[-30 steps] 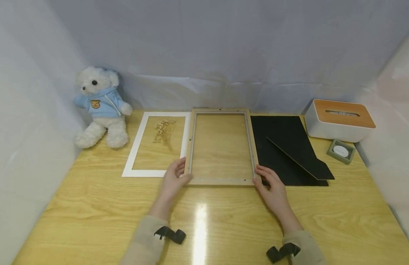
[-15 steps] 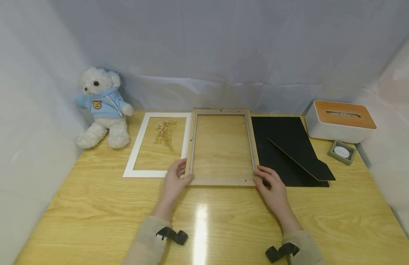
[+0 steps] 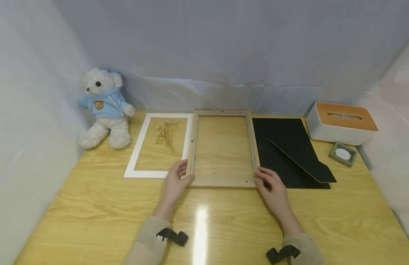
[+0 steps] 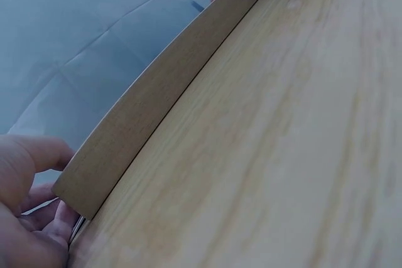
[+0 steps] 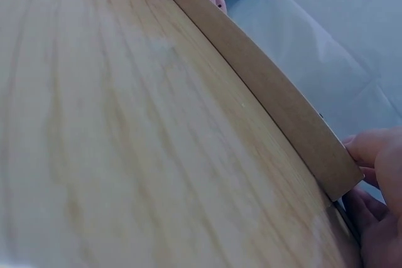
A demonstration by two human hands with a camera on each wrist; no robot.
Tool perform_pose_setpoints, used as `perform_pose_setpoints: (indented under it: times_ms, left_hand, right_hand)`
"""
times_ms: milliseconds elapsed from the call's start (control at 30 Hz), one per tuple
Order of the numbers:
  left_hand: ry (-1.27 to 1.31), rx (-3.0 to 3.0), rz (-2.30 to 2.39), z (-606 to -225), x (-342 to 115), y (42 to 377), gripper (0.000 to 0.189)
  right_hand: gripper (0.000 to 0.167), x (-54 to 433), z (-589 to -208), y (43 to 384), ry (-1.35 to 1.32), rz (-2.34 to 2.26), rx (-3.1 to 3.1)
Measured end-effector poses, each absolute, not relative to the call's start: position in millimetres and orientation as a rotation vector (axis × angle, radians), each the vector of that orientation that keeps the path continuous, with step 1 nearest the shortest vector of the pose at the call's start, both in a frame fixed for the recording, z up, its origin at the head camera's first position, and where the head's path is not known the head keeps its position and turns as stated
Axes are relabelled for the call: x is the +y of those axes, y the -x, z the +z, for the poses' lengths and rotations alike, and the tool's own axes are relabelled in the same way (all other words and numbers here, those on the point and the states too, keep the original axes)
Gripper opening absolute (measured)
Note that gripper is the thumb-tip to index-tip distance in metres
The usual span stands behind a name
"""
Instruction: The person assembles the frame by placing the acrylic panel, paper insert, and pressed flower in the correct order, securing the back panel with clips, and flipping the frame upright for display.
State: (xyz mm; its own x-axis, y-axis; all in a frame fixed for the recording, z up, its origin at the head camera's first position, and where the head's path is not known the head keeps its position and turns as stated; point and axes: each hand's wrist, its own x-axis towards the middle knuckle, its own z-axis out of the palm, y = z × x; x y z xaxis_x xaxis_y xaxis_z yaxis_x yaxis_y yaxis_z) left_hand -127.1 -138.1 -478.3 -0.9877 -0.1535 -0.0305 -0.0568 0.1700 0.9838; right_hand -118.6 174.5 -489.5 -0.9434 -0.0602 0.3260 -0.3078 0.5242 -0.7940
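Observation:
A light wooden picture frame point(image 3: 223, 183) lies on the table, its clear pane showing the wood grain through it. My left hand point(image 3: 175, 180) grips its near left corner, and my right hand point(image 3: 272, 187) holds the near right corner between thumb and fingers. Both wrist views show the frame's near side point(image 4: 157, 101) low against the tabletop, a hand at each end. Left of the frame is a white mat point(image 3: 135, 149) with a dried flower sprig point(image 3: 165, 134) inside its opening. To the right lies a black backing board point(image 3: 277, 129) with its stand leg point(image 3: 310, 165) raised.
A white plush bear point(image 3: 108, 106) in a blue hoodie sits at the back left. At the back right stands a tissue box point(image 3: 337, 129) with a wooden lid, and a small green tray point(image 3: 333, 156) in front. A pale curtain hangs behind the wooden table point(image 3: 231, 228).
The whole head view has shifted slightly right and down. Both hands keep their places at the frame's near corners, and the objects stay put relative to each other.

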Motion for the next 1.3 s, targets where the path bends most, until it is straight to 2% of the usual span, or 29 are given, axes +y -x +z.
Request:
perform_pose_setpoints:
  times_ms: [200,333,467,667,933,1300]
  left_hand:
    - [-0.223,-2.315,-2.008,-475.2,-140.5,126.2,0.060]
    - [-0.305,-2.207,-2.063,-471.7,-149.6,129.2,0.050]
    - [-0.402,-2.081,-2.036,-465.8,-172.3,130.4,0.039]
    - [-0.489,-1.994,-1.837,-460.8,-218.4,128.1,0.032]
    - [-0.582,-2.009,-1.633,-465.9,-256.4,124.3,0.031]
    - [-0.758,-2.085,-1.448,-468.6,-270.0,121.0,0.033]
  right_hand:
    - [0.022,175.2,-491.2,118.9,-0.303,1.394,-2.511]
    - [0.022,175.1,-491.5,119.5,-0.305,1.396,-2.512]
    - [0.023,174.3,-489.9,119.4,-0.309,1.392,-2.523]
    - [0.023,173.3,-488.1,118.4,-0.321,1.377,-2.525]
    - [0.023,174.4,-487.9,118.0,-0.344,1.368,-2.498]
    - [0.022,174.5,-490.5,117.8,-0.361,1.373,-2.468]
